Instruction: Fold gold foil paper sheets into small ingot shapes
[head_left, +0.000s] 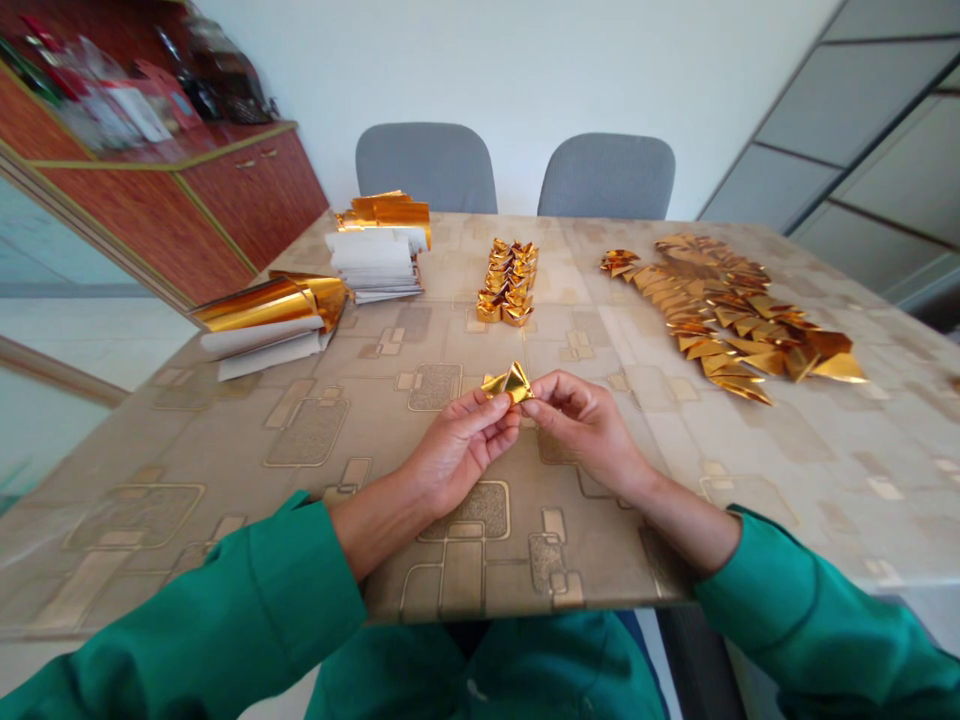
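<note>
A small folded piece of gold foil paper (514, 381) is held just above the table, between both hands. My left hand (472, 440) pinches it from the left, thumb on top. From the right, the thumb and fingertips of my right hand (581, 415) close on its other end. Beyond the hands stand finished-looking gold folded shapes (508, 280), lined up in two rows. To the right lies a long spread of flat folded gold foil pieces (720, 310), overlapping one another.
Two stacks of gold foil sheets with white backs, a fanned stack (274, 315) and a taller stack (379, 250), lie at the left. The table (225, 520) has a patterned cover. Two grey chairs (427, 165) stand behind it, with a wooden cabinet (247, 190) at the far left.
</note>
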